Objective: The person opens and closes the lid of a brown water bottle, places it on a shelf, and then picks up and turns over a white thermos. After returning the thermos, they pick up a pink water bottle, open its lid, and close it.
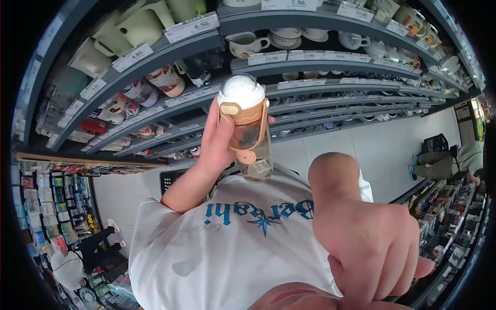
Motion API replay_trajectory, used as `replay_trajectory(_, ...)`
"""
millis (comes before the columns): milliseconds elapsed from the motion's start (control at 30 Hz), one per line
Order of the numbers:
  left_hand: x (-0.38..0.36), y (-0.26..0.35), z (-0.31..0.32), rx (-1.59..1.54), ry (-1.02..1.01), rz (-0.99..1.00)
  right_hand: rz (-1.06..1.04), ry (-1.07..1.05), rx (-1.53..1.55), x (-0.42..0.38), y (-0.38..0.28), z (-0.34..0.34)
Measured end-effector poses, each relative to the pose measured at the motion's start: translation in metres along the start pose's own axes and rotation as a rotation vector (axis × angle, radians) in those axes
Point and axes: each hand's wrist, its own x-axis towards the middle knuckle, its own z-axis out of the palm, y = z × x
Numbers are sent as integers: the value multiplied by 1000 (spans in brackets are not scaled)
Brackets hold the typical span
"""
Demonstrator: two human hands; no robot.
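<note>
My left hand [219, 135] is closed around a clear water bottle [257, 166], held upright in front of my chest. The bottle has a white domed lid, a tan collar with a push button, a tan carrying loop and a small round face tag. Through its clear wall a pale paper-like piece shows near the base. Close to the camera, at the lower right, my right hand [373, 245] is raised with its back towards me and its fingers curled. The fingertips point down out of sight, so anything in them is hidden.
Curved-looking shelves [330, 57] ahead carry pale green mugs [142, 26], a white creamer jug [245, 45] and price tags. A black basket [170, 180] shows behind my left forearm. People stand at the left [70, 268] and right [467, 160], a black basket [435, 144] near the latter.
</note>
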Motion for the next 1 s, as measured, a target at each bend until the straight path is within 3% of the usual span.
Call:
replay_trajectory(67,2,0,3,-11,41,-4,38,-182,39,-2,-5,-6)
replay_trajectory(167,0,19,-11,37,81,19,45,-18,-28,-5,21,1)
replay_trajectory(567,-7,23,-29,139,167,46,41,-128,39,-7,51,-7)
replay_trajectory(800,-10,22,-25,202,154,69,93,-116,74,-9,43,-1)
replay_trajectory(867,-12,20,-24,212,156,77,128,28,-6,-12,38,7)
replay_trajectory(1000,-15,17,-16,231,155,70,100,14,28,-9,34,9)
